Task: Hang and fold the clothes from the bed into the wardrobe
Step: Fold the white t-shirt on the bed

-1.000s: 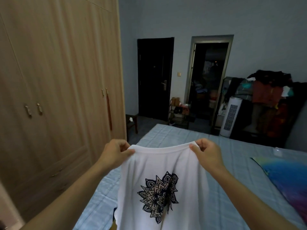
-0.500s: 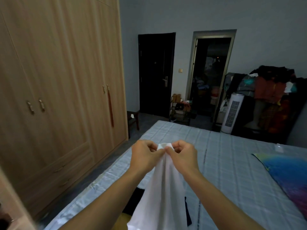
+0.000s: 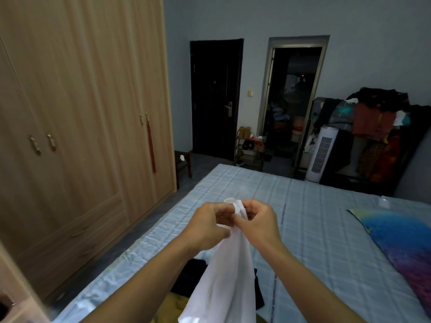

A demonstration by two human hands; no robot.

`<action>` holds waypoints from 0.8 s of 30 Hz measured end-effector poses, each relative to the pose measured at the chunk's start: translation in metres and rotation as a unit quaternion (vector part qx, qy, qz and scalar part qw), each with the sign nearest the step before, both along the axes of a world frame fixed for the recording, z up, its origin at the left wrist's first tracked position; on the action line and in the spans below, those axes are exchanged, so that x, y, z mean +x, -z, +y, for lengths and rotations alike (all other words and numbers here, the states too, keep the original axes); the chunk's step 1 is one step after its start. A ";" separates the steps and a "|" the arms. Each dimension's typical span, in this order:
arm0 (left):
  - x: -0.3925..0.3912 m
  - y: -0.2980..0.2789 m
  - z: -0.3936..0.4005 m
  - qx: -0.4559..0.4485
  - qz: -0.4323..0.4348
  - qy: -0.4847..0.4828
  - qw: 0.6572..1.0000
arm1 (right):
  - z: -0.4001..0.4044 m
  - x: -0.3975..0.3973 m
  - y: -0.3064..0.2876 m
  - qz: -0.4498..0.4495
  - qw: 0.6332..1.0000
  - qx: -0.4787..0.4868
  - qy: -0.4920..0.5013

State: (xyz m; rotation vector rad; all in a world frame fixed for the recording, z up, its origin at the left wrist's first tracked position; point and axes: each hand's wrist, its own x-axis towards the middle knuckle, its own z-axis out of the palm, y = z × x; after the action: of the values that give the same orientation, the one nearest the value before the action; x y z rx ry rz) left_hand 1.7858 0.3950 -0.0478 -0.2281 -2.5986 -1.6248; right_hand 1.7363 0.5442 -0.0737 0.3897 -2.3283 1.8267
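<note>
White shirt (image 3: 224,271): thin cotton-like cloth, held in the air over the near part of the bed, gathered narrow at the top and hanging down out of view at the lower edge.
Left hand (image 3: 207,226): its grip is closed, fingers curled and pinching the shirt's top edge.
Right hand (image 3: 257,221): closed the same way on the top edge, touching the left hand, so the two top corners meet.
Dark clothes (image 3: 193,271): a dark heap on the bed's near edge, partly hidden behind the shirt.
Bed (image 3: 314,229): pale checked cover; a blue and purple cloth (image 3: 403,241) lies at its right edge.
Wardrobe (image 3: 81,124): along the left of the bed, all visible doors shut.
Progress: early, by my reading. The shirt looks halved lengthwise but is not yet folded small or put away; at least the dark heap remains, and the wardrobe must be opened.
</note>
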 end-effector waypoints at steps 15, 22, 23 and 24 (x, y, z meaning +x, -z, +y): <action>-0.013 -0.018 -0.031 -0.287 0.154 0.046 0.944 | 0.022 0.001 -0.001 0.040 0.979 -0.030 -0.199; -0.018 -0.030 -0.014 -0.219 0.166 0.084 0.958 | 0.035 0.003 -0.022 0.093 0.973 -0.039 -0.207; -0.018 -0.030 -0.012 -0.222 0.180 0.088 0.954 | 0.037 0.002 -0.024 0.099 0.974 -0.041 -0.199; -0.018 -0.031 -0.009 -0.221 0.190 0.092 0.952 | 0.038 0.001 -0.025 0.104 0.975 -0.046 -0.193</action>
State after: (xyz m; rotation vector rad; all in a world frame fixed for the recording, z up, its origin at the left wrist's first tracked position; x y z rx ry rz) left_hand 1.7676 0.3856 -0.0171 -0.7452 -2.6403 -0.8893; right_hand 1.7375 0.5827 -0.0486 1.0291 -2.1270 1.9300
